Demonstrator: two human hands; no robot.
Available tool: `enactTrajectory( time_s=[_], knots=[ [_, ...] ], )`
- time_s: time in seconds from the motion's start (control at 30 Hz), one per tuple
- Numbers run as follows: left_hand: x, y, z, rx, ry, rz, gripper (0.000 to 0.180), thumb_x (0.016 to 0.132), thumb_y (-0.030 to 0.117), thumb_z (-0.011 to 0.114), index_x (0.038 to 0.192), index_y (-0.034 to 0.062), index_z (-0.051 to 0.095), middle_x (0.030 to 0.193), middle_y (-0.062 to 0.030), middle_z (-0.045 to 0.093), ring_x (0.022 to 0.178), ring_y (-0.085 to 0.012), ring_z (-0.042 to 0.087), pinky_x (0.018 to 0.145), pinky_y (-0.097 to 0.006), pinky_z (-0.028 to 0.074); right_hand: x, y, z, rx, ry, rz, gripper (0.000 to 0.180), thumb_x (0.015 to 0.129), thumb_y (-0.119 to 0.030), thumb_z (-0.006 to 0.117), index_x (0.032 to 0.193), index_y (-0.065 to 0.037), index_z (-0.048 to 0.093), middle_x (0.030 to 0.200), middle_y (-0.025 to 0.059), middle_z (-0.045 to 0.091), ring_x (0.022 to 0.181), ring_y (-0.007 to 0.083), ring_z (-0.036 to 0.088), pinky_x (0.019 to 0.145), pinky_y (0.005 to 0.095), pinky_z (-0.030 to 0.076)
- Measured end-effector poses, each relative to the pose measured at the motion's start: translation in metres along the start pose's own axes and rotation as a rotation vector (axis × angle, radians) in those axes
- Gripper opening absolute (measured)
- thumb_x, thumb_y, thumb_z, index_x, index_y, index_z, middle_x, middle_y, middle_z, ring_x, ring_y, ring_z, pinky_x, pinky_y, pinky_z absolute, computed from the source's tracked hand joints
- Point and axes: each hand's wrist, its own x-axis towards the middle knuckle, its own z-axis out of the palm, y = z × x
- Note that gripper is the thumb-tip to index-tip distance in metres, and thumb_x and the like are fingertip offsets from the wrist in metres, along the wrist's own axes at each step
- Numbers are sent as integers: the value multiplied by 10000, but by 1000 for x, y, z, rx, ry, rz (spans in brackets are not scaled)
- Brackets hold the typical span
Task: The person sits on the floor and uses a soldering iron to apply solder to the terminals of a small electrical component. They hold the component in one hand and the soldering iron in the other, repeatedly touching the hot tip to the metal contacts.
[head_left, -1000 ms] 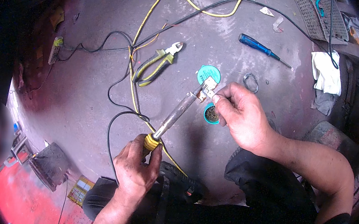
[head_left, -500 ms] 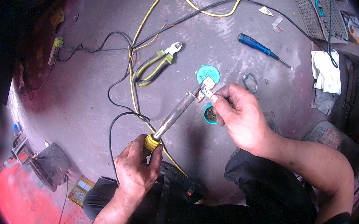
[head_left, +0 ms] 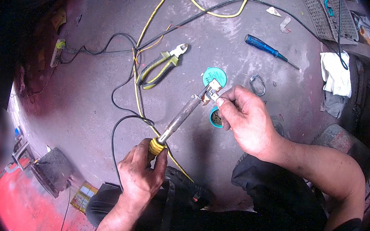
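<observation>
My left hand (head_left: 140, 169) is closed round the yellow handle of a soldering iron (head_left: 179, 121), whose metal barrel slants up and to the right. Between thumb and forefinger, my right hand (head_left: 252, 124) pinches a small pale metal piece (head_left: 215, 86) with brownish patches. The iron's tip meets that piece or lies just behind it; I cannot tell which. Below the piece, partly behind my right fingers, stands a small round teal tin (head_left: 211, 117) with dark, crumbly contents. Its teal lid (head_left: 214, 75) rests on the floor just beyond the iron's tip.
Diagonal pliers (head_left: 159, 68) with green-black handles lie left of the iron. A blue screwdriver (head_left: 265, 46) and a small coil of wire (head_left: 258, 85) are at the right. Yellow cable (head_left: 147, 23) and black cable (head_left: 213, 7) cross the floor. White cloth (head_left: 335, 74) lies far right.
The small metal piece has turned slightly at the iron's tip. Both hands and the soldering iron have hardly moved.
</observation>
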Motion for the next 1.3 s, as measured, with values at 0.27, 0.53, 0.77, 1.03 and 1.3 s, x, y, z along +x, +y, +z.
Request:
enactTrajectory(
  time_s=[0.27,0.53,0.77,1.03,1.3],
  knots=[
    [1,-2,0,-1,10,25,360,857,85,811,1163,-40,668,886,-194,723,778,-271,747,695,-359,581,0,2,0,23,-3,-15,144,1066,-135,572,1034,6,561,840,30,582,713,77,538,642,255,456],
    [2,1,-2,9,-11,7,357,854,81,808,1159,-40,668,899,-197,723,795,-292,751,706,-365,586,0,2,-2,24,-21,-9,132,1069,-127,564,1036,0,554,848,29,579,714,79,538,647,257,461],
    [0,-3,1,-3,0,10,363,849,71,812,1164,-43,671,917,-199,729,797,-277,747,704,-365,583,0,4,-2,14,-10,-26,130,1071,-127,563,1037,-1,560,836,28,585,701,79,541,639,254,461],
    [3,2,0,1,20,35,310,838,100,804,1090,-28,677,801,-190,701,720,-332,746,659,-382,588,1,6,-2,-10,2,-61,124,1067,-122,573,1040,-2,569,839,24,588,708,68,541,638,248,453],
    [8,1,-26,-753,-232,-386,457,933,118,781,1208,6,434,779,-43,624,675,-76,559,586,-257,463,1,7,-2,86,48,-72,129,1055,-125,587,1027,1,579,849,26,603,712,71,548,633,248,448]
  ],
)
